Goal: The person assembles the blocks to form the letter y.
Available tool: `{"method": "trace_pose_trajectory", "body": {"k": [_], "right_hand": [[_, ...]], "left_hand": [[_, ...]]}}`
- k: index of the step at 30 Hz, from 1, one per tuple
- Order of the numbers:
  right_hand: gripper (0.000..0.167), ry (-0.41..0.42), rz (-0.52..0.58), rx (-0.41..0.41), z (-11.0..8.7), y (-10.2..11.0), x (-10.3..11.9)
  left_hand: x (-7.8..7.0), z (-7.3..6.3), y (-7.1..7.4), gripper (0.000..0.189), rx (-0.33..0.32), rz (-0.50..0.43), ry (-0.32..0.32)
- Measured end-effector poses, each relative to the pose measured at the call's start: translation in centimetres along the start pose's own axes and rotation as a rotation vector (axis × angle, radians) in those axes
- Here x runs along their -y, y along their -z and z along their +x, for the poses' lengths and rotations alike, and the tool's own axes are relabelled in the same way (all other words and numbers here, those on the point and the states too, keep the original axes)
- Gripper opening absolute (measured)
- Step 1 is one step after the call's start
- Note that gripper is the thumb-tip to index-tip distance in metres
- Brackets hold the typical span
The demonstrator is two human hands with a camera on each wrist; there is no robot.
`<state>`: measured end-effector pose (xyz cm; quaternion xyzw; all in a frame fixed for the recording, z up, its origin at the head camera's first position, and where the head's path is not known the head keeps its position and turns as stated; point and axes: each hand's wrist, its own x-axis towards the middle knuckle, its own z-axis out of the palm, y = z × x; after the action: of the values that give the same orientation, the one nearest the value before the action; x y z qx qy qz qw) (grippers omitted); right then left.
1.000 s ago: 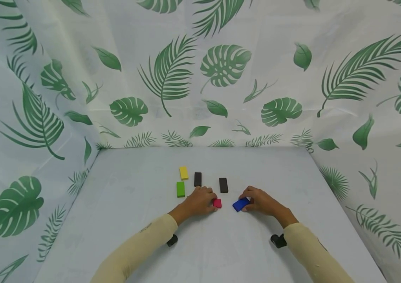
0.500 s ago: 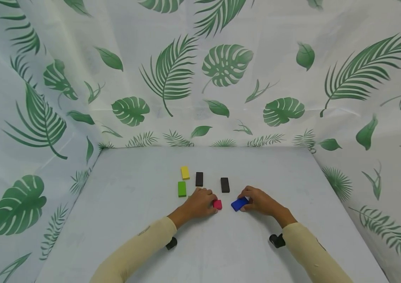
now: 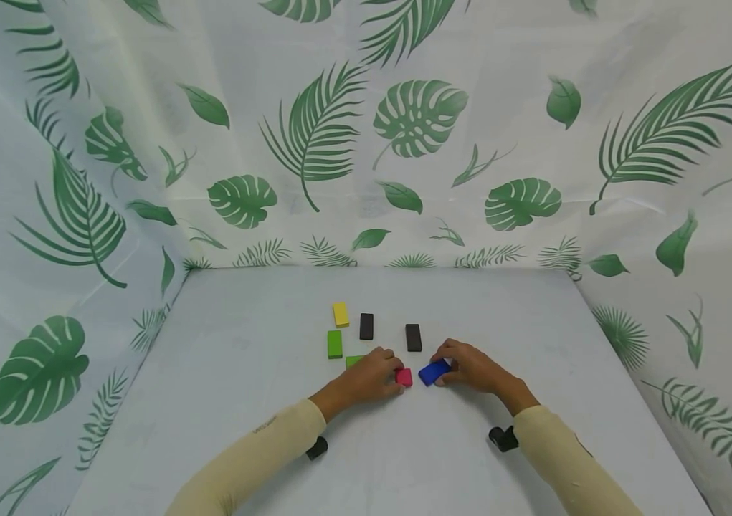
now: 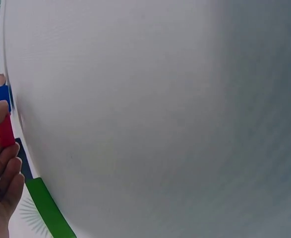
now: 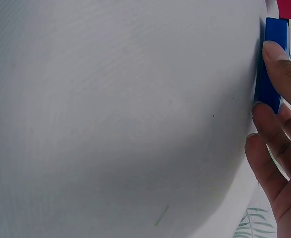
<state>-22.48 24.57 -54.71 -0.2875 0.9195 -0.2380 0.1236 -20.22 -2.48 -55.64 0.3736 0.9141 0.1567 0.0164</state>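
Observation:
In the head view my left hand (image 3: pixel 371 376) pinches a small red block (image 3: pixel 404 378) between thumb and fingers, low over the white tabletop. Facing it, my right hand (image 3: pixel 472 365) pinches a blue rectangular block (image 3: pixel 434 372) that lies at a slant. A narrow gap parts the two blocks. Behind the left hand a green block (image 3: pixel 354 360) shows only partly. The left wrist view has the red block (image 4: pixel 6 131) close below the blue one (image 4: pixel 3 96), near the frame edge. My right thumb lies over the blue block (image 5: pixel 276 29) in the right wrist view.
Beyond the hands stand a yellow block (image 3: pixel 340 314), another green block (image 3: pixel 335 344) and two black blocks (image 3: pixel 367 326), the second black block (image 3: pixel 414 337) nearer the right hand. A leaf-patterned cloth (image 3: pixel 327 236) encloses the white table (image 3: pixel 224 344) at back and sides.
My right hand has slid left with the blue block, and my left hand a little right with the red block. The gap has narrowed. A second green block has come into sight behind my left hand.

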Motion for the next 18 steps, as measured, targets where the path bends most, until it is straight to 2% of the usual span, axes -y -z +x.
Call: {"method": "trace_pose_trajectory", "body": {"k": [6,18], "right_hand": [[0.037,-0.002,-0.003,0.004,0.25,-0.3,-0.13],[0.038,0.008,0.003,-0.004,0.57,-0.44,0.08]], "left_hand": [[-0.2,-0.11,-0.26,0.034,0.003,-0.016,0.012],[-0.26,-0.28,-0.64,0.034,-0.002,-0.016,0.074]]}}
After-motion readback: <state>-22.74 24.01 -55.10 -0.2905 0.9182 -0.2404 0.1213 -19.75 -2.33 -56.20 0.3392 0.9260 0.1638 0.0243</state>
